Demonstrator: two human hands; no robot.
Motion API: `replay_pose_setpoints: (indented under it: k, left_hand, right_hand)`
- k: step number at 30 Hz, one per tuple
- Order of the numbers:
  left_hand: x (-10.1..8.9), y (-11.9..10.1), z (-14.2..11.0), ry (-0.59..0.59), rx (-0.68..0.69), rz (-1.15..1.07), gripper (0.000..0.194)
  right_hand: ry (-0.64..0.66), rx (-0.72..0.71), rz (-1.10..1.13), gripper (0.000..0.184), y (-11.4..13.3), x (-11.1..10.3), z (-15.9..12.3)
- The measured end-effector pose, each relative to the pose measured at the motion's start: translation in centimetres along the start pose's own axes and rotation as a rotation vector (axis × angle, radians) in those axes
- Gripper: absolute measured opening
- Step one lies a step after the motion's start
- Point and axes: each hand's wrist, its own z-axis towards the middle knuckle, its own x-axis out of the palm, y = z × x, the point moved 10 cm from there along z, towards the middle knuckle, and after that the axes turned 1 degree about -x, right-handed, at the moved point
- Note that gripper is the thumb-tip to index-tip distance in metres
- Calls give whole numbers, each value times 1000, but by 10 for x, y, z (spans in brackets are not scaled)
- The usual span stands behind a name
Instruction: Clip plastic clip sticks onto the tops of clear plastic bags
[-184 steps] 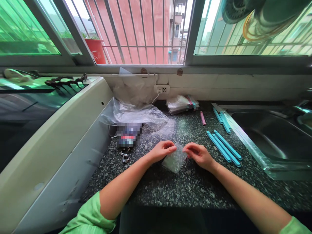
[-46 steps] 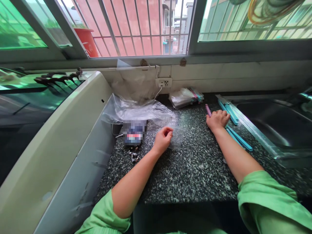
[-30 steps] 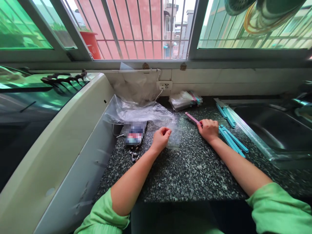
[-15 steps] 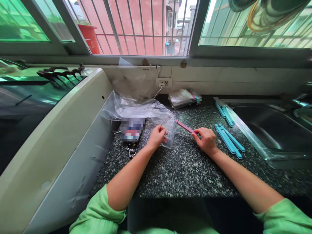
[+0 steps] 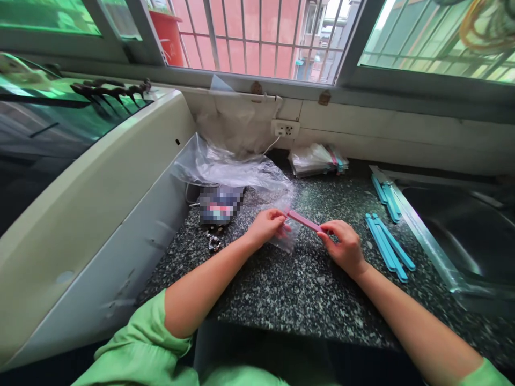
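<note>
Head view: right grip closed on pink strip, apparently light, stiff; left grip pinches clear bag, likely slippery, limp, best held by its edge.

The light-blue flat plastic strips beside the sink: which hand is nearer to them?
Right. The right hand is just left of the light-blue strips; the left hand is farther left, holding a clear plastic bag.

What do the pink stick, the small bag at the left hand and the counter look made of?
Pink stick: probably plastic, smooth and evenly coloured.
Bag: thin plastic film, glossy; it is see-through and catches light.
Counter: polished stone or an imitation, judging by pale speckles and soft sheen.
</note>
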Motion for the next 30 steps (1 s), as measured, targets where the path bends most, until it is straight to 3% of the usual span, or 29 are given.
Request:
replay_pose_setpoints:
  k: [8, 14, 21, 30]
  left_hand:
    - [13, 6, -5, 70, 17, -40, 10]
    - [15, 3, -6, 55, 60, 3, 21]
    - [15, 4, -4, 115, 70, -88, 17]
    - [13, 4, -3, 108, 48, -188, 41]
  right_hand:
    - [8, 80, 86, 11, -2, -2, 0]
    - [87, 93, 82, 12, -1, 6, 0]
    - [147, 96, 114, 12, 0, 13, -1]
    - [169, 88, 120, 11, 1, 15, -2]
